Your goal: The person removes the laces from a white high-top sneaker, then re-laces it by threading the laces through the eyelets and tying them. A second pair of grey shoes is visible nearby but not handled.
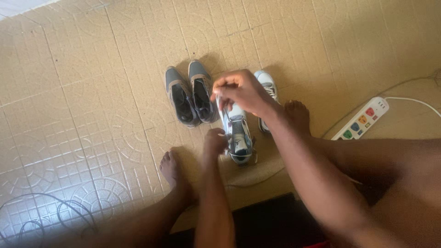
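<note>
At the lower left edge of the tiled floor lie loops of dark cable. Further right, near the floor's middle, a pair of grey shoes stands side by side, toes pointing away from the person. Just right of them stands the white and grey sneaker, its long axis running away from the person with the heel nearest and the toe toward the far edge.

The left hand closes on the sneaker's left side near the heel, steadying it. The right hand hovers above the sneaker's front half, fingers pinched together on what seems to be a lace; the blur hides the exact grip. The hands are thus apart, one at each end of the shoe, the left nearer the body. The sneaker lies directly between and under them.

A second white sneaker shows partly behind the right hand. At the right edge lies a white power strip.
</note>
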